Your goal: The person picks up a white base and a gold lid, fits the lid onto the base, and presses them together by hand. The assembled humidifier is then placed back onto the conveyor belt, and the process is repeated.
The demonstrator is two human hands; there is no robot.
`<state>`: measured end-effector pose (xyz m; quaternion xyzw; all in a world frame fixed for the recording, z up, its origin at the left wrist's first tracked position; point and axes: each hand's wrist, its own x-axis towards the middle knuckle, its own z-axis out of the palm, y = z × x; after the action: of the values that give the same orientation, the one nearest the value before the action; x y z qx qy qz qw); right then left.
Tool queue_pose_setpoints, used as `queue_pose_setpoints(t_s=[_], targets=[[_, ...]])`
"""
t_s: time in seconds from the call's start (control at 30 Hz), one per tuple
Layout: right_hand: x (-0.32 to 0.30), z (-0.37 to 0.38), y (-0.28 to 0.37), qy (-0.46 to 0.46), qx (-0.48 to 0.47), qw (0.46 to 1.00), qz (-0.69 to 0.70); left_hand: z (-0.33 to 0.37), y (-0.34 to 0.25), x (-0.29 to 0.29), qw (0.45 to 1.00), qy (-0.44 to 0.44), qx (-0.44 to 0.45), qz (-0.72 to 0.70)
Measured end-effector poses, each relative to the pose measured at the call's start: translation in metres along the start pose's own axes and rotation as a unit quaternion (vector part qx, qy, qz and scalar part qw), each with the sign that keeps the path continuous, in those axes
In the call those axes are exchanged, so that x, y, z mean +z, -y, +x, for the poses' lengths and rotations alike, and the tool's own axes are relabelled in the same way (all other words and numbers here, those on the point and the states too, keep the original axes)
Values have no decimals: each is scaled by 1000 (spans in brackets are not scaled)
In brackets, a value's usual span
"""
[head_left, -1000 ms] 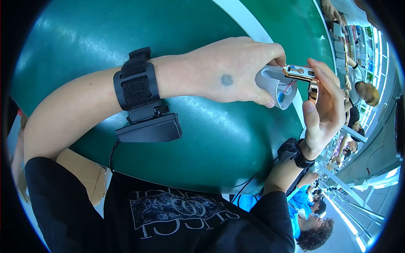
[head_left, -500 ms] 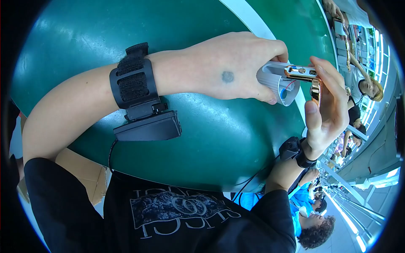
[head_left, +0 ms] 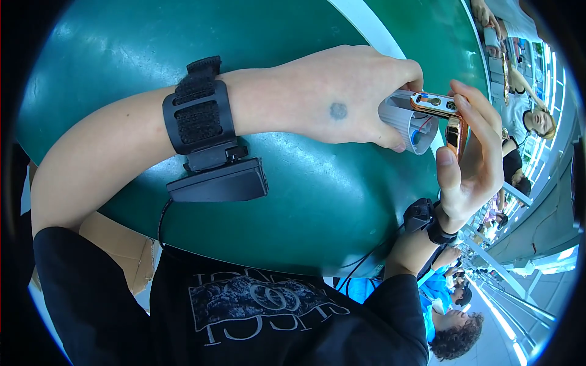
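Note:
My left hand (head_left: pixel 342 97) is closed around a pale grey-white ribbed plastic housing (head_left: pixel 400 116), whose open end faces right. Inside that opening a red wire and a round blue part can be seen. My right hand (head_left: pixel 473 146) has its fingers curled about a shiny gold-edged part (head_left: pixel 455 135) with a flat face of small cut-outs. One end of this part sits at the housing's opening, touching or very near its rim. The fingertips of my left hand are mostly hidden behind the housing.
Beneath my arms lies a green tabletop (head_left: pixel 305 201) with a pale strip (head_left: pixel 372 27) across it. Black devices are strapped to both wrists, with a cable (head_left: pixel 160 226) from the left one. A cardboard box (head_left: pixel 119 247) stands below the table edge. Other people sit at the right.
My left hand and the housing have shifted slightly to the right. The gold-edged part has turned a little in my right hand, which has barely moved.

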<state>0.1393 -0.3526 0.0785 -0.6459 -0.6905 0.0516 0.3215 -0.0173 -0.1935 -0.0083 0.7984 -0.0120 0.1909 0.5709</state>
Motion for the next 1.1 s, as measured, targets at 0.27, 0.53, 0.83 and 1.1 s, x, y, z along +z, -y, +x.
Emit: queue_pose_setpoints(t_s=[0.27,0.53,0.83,1.1], targets=[[2,0,3,-16,-15,999,-39,2,-7,-7,997,43,-66,-16],[2,1,6,-22,-16,998,-54,3,-10,-8,997,44,-68,-18],[6,1,3,-29,-25,998,-46,1,-8,-8,997,39,-73,0],[4,0,7,-23,-17,998,-49,3,-10,-6,997,42,-72,-6]])
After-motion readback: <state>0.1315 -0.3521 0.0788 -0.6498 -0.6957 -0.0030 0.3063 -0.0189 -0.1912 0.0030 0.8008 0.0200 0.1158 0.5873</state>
